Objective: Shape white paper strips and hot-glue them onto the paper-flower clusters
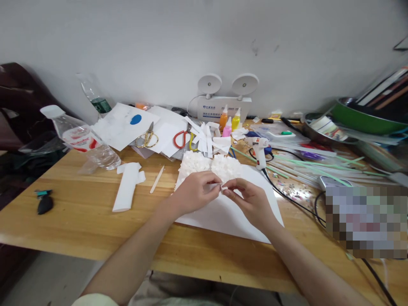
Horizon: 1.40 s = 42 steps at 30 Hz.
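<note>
Table (86, 229) spread past edges of the sheet (219, 225); above it, left hand (195, 192) and right hand (250, 197) pinched paper (222, 187), axis unclear.

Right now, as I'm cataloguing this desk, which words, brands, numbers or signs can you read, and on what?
None is clear enough to quote.
Water bottle: red label lettering, too blurred.
Twin-head emergency light: blue characters and small emblem, too small.
Green-labelled bottle: label too blurred.
</note>
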### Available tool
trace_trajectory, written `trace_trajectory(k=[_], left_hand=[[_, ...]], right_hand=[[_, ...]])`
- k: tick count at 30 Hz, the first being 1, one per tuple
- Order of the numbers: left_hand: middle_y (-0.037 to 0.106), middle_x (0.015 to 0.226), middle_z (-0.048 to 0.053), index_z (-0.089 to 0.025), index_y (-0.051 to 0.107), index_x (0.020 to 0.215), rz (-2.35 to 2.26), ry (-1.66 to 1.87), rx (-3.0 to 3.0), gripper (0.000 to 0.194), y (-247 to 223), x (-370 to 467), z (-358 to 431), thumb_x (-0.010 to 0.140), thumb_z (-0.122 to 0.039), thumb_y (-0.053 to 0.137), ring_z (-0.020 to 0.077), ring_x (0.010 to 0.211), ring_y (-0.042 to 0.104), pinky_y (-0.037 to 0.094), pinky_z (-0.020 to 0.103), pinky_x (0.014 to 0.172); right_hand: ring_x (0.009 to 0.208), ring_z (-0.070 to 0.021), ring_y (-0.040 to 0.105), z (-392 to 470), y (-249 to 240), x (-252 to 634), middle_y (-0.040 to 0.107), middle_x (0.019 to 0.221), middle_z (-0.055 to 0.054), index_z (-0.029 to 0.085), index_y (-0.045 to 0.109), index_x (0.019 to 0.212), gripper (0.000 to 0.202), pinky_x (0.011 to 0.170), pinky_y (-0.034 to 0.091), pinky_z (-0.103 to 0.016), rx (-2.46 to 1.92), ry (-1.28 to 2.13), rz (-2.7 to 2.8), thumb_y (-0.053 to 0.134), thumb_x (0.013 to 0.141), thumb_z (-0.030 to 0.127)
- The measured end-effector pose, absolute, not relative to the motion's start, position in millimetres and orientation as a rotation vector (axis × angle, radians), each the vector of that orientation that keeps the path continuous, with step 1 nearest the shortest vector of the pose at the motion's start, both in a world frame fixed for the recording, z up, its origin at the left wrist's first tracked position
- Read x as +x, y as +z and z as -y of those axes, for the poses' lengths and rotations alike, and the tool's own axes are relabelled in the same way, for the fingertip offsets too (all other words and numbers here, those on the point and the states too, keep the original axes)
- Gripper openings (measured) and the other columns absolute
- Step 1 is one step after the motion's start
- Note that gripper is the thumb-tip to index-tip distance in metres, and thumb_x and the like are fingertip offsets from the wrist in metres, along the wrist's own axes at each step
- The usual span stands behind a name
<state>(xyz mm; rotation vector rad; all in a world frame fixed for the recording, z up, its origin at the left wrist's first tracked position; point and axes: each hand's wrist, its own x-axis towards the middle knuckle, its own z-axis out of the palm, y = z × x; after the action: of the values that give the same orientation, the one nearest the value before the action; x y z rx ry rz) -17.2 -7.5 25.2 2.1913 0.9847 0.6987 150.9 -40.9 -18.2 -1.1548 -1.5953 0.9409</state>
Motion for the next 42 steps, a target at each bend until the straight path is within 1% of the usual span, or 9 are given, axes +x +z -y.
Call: trace_trajectory(k=[5, 12, 20, 28, 36, 38, 42], left_hand=[[0.06, 0.074, 0.001, -0.016, 0.061, 0.078, -0.95, 0.72, 2.196, 0.013, 23.6, -17.2, 9.3, 0.076, -0.015, 0.048, 0.0112, 0.07, 0.053, 0.039, 0.021, 0.065], [0.059, 0.07, 0.0, -0.015, 0.062, 0.078, -0.926, 0.747, 2.214, 0.014, 24.3, -17.1, 11.0, 0.075, -0.012, 0.049, 0.0107, 0.066, 0.052, 0.04, 0.021, 0.064], [0.062, 0.074, 0.001, -0.016, 0.064, 0.081, -0.937, 0.767, 2.196, 0.016, 22.7, -17.1, 10.2, 0.076, -0.012, 0.049, 0.011, 0.069, 0.054, 0.041, 0.022, 0.066], [0.061, 0.075, 0.002, -0.016, 0.064, 0.083, -0.916, 0.754, 2.16, 0.016, 22.8, -16.4, 10.3, 0.078, -0.018, 0.049, 0.0118, 0.07, 0.054, 0.042, 0.023, 0.067], [0.059, 0.076, 0.002, -0.016, 0.063, 0.087, -0.903, 0.744, 2.091, 0.016, 24.2, -16.2, 12.3, 0.079, -0.022, 0.05, 0.0121, 0.071, 0.054, 0.043, 0.024, 0.07], [0.058, 0.077, 0.002, -0.017, 0.063, 0.088, -0.918, 0.742, 2.075, 0.017, 24.8, -16.2, 12.2, 0.079, -0.024, 0.051, 0.0123, 0.072, 0.054, 0.043, 0.024, 0.07], [0.059, 0.082, 0.003, -0.017, 0.063, 0.083, -0.944, 0.789, 2.029, 0.016, 25.5, -16.2, 10.3, 0.079, -0.026, 0.051, 0.0129, 0.077, 0.055, 0.044, 0.025, 0.072]], right_hand=[[0.068, -0.0147, 0.054, 41.5, -16.9, 150.5, 0.059, 0.072, -0.002, 0.02, 0.057, 0.079, 0.011, 0.066, 0.044, -0.029, -1.178, 0.901, 1.563, 0.06, 0.076, 0.03], [0.065, -0.0137, 0.052, 40.4, -17.5, 149.8, 0.057, 0.069, -0.001, 0.02, 0.056, 0.075, 0.011, 0.065, 0.043, -0.029, -1.185, 0.86, 1.561, 0.06, 0.075, 0.03], [0.065, -0.014, 0.051, 40.8, -16.8, 148.9, 0.058, 0.068, 0.0, 0.02, 0.057, 0.072, 0.011, 0.065, 0.043, -0.029, -1.21, 0.807, 1.549, 0.062, 0.073, 0.029], [0.068, -0.0143, 0.052, 39.8, -18.3, 149.7, 0.059, 0.074, -0.002, 0.02, 0.058, 0.081, 0.011, 0.067, 0.044, -0.03, -1.188, 0.838, 1.506, 0.062, 0.074, 0.028], [0.071, -0.014, 0.051, 40.7, -18.3, 147.9, 0.056, 0.08, -0.002, 0.022, 0.06, 0.08, 0.005, 0.067, 0.043, -0.03, -1.108, 0.677, 1.508, 0.06, 0.076, 0.021], [0.072, -0.0144, 0.052, 40.0, -18.9, 148.4, 0.055, 0.08, -0.002, 0.021, 0.059, 0.078, 0.002, 0.068, 0.043, -0.031, -1.114, 0.714, 1.494, 0.059, 0.076, 0.022], [0.074, -0.0154, 0.053, 37.4, -21.0, 150.5, 0.056, 0.076, -0.002, 0.021, 0.055, 0.078, 0.008, 0.071, 0.044, -0.032, -1.135, 0.883, 1.445, 0.057, 0.078, 0.029]])
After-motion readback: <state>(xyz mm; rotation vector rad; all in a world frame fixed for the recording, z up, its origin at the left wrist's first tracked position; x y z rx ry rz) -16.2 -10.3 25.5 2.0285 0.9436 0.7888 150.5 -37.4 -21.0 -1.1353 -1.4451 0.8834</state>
